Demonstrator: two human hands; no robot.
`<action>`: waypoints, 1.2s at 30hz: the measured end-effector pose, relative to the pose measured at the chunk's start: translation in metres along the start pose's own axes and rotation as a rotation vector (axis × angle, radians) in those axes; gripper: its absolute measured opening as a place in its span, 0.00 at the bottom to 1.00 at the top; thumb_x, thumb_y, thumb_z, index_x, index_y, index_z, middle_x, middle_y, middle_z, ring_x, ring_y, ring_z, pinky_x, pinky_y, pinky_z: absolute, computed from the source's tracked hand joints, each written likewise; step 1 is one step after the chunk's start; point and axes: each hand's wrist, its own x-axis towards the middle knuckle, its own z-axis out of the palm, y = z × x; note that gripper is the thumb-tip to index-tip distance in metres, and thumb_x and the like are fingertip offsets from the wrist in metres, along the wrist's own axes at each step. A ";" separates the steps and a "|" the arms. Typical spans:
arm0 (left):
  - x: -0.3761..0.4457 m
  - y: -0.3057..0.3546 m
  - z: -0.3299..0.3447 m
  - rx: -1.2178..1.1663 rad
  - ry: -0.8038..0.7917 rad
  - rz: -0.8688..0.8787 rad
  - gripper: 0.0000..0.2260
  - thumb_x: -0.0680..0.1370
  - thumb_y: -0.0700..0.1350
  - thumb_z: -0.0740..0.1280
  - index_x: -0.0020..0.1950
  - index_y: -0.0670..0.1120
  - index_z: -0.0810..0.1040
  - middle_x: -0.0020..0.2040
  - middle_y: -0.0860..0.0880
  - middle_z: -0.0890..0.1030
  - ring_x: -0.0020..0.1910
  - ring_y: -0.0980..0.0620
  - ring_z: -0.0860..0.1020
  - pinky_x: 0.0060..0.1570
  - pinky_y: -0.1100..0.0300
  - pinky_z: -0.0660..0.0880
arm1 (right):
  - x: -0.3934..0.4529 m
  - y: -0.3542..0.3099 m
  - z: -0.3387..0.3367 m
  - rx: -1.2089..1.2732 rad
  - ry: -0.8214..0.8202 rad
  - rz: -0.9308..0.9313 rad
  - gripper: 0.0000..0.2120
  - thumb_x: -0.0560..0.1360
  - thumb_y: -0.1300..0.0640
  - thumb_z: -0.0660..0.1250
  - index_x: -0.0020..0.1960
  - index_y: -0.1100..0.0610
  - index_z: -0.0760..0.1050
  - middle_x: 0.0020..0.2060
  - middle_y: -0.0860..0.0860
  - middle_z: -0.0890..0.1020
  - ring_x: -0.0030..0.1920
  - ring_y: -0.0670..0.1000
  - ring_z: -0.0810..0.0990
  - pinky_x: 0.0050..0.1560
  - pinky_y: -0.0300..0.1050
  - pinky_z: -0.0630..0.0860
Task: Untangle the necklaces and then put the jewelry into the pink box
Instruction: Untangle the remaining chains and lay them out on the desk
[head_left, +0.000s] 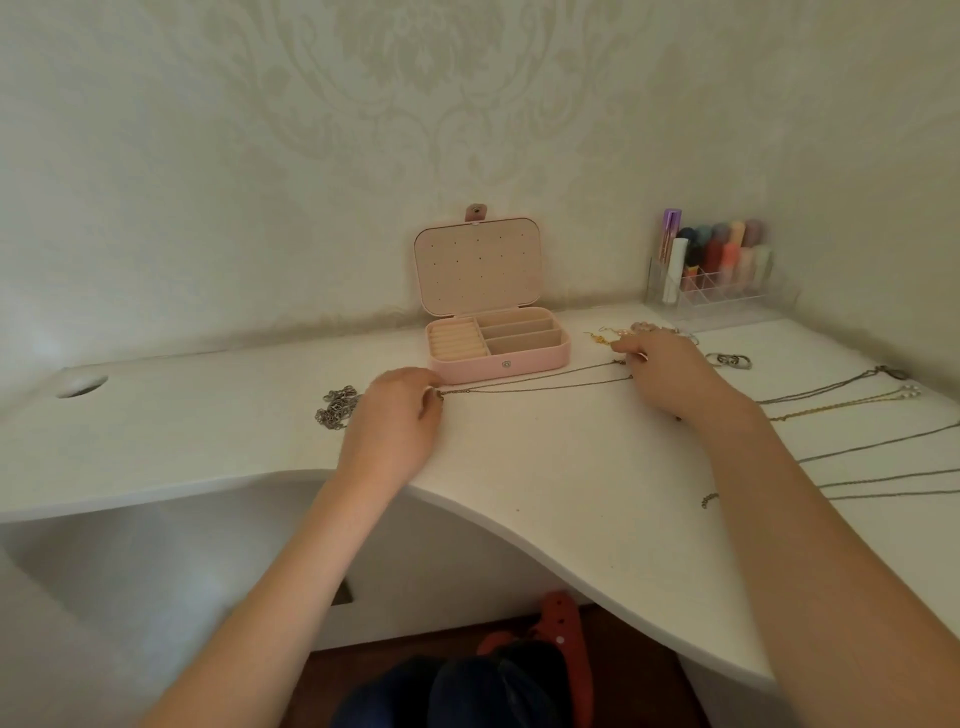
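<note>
The pink box (498, 364) stands open on the white desk (545, 467), its lid upright against the wall. A thin chain necklace (535, 383) is stretched doubled across the desk in front of it. My left hand (395, 415) pinches the chain's left end. My right hand (670, 371) holds its right end with curled fingers. A tangled silver chain (335, 406) lies just left of my left hand. Several straightened necklaces (852, 405) lie at the right. Earrings and small pieces (613, 335) sit beyond my right hand.
A clear organiser (711, 280) with lipsticks and bottles stands in the back right corner. Rings (730, 360) lie near it. A round cable hole (80, 385) is at the desk's far left. The desk's front edge curves inward at my body.
</note>
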 end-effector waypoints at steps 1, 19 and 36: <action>-0.002 -0.007 -0.005 0.035 0.052 -0.017 0.12 0.74 0.33 0.63 0.54 0.40 0.81 0.55 0.42 0.81 0.57 0.42 0.77 0.58 0.54 0.70 | 0.000 -0.002 0.000 0.012 0.009 -0.019 0.18 0.80 0.66 0.54 0.68 0.59 0.72 0.72 0.58 0.66 0.73 0.56 0.62 0.68 0.40 0.56; 0.013 -0.078 -0.047 -0.162 0.005 -0.370 0.06 0.80 0.40 0.63 0.46 0.40 0.76 0.41 0.46 0.78 0.42 0.47 0.76 0.36 0.65 0.65 | -0.036 -0.127 0.075 0.099 -0.025 -0.634 0.17 0.78 0.65 0.58 0.62 0.54 0.77 0.56 0.54 0.81 0.60 0.53 0.73 0.58 0.47 0.70; 0.017 -0.097 -0.059 -1.037 0.154 -0.650 0.07 0.81 0.41 0.61 0.44 0.41 0.73 0.41 0.42 0.81 0.40 0.50 0.83 0.38 0.63 0.80 | -0.012 -0.203 0.144 0.678 -0.216 -0.378 0.10 0.79 0.58 0.61 0.53 0.59 0.80 0.42 0.50 0.83 0.46 0.50 0.81 0.49 0.41 0.75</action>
